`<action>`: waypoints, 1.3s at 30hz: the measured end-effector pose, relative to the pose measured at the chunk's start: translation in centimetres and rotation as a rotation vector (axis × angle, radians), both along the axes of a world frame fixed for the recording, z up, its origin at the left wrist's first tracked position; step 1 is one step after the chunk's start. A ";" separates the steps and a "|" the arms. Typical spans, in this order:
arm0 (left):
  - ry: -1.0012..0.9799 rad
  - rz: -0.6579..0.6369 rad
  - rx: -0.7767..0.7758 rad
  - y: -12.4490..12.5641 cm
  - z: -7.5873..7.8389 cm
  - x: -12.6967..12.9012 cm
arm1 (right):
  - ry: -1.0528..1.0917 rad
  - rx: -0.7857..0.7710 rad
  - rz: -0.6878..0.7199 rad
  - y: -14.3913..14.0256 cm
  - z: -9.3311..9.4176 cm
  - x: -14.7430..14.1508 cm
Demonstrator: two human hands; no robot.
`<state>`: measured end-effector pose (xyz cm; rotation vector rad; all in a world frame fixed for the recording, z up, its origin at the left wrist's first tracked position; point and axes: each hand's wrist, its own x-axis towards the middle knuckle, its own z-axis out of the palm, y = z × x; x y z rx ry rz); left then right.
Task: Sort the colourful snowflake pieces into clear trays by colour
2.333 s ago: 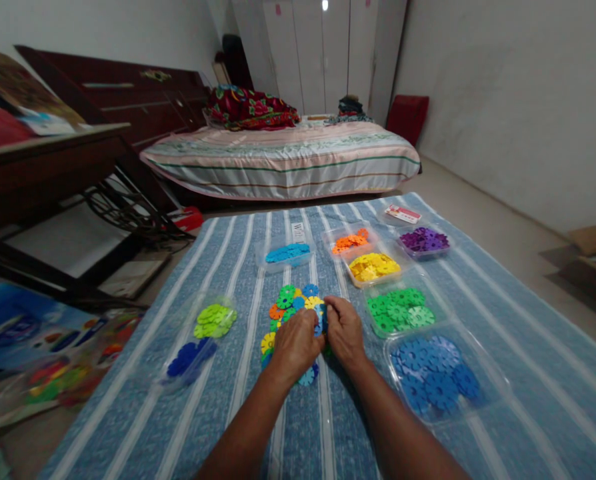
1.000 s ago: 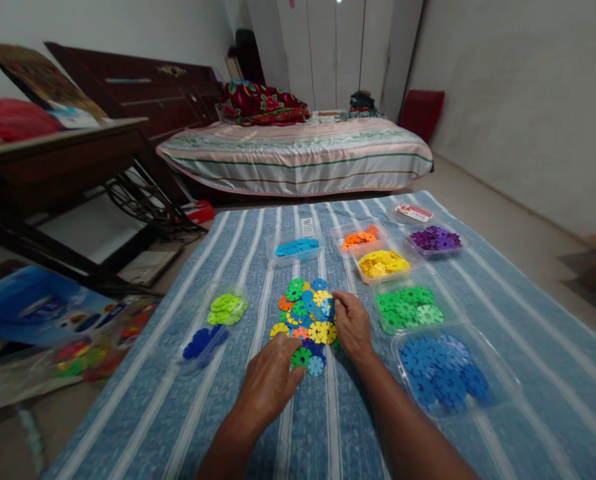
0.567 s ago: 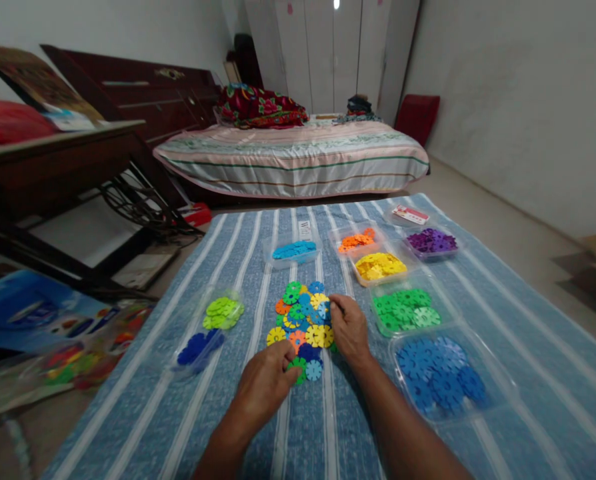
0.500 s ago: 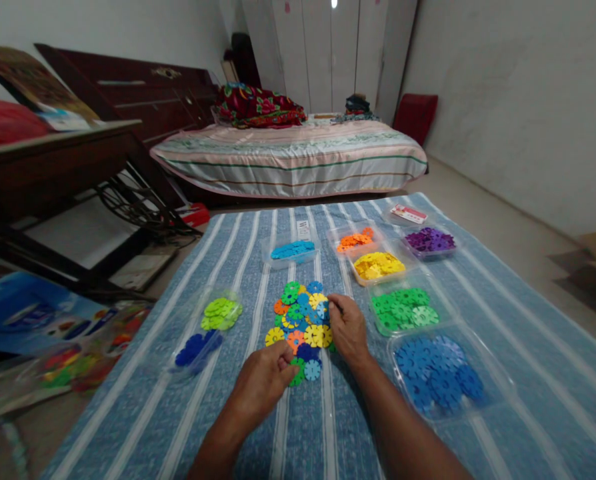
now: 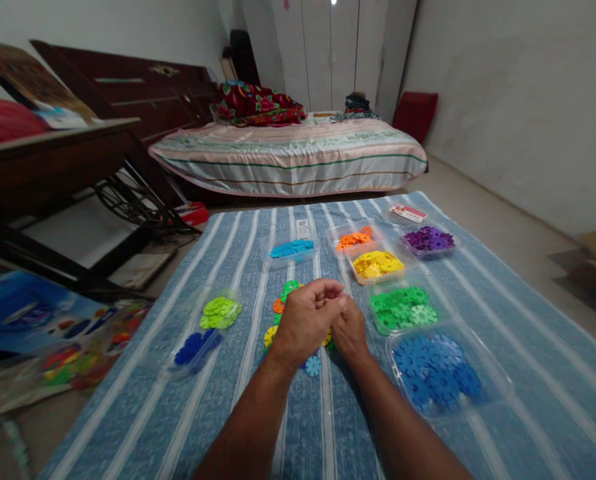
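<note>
My left hand (image 5: 303,320) is closed, its fingertips meeting those of my right hand (image 5: 350,328) above the middle of the cloth. The right hand is closed too, and whatever either one pinches is hidden by the fingers. Beneath them lies a patch of mixed-colour notched plastic discs, mostly covered by the left hand. A green disc (image 5: 290,288), an orange disc (image 5: 278,305), a yellow disc (image 5: 269,337) and a light blue disc (image 5: 313,365) show around its edges.
To the right, clear tubs hold blue discs (image 5: 435,373), green discs (image 5: 401,310), yellow discs (image 5: 378,265), orange discs (image 5: 354,239) and purple discs (image 5: 429,240). Sky-blue discs (image 5: 292,249) sit farther back; lime discs (image 5: 220,312) and dark blue discs (image 5: 197,348) are left.
My left hand has moved up and right from the near edge of the disc patch to meet my right hand, now covering most of the discs. The right hand has barely moved.
</note>
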<state>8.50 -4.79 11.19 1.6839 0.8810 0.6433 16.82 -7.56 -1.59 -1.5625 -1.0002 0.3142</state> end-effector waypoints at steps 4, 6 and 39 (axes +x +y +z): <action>0.299 -0.010 0.162 0.2 -2.5 -2.7 | 0.020 0.008 -0.036 0.1 0.1 0.0; 0.473 -0.042 0.212 0.0 -3.8 -4.1 | 0.021 0.002 -0.040 0.2 0.1 0.0; 0.382 0.123 0.116 2.5 -5.4 -4.3 | 0.044 0.002 -0.040 0.4 0.0 -0.2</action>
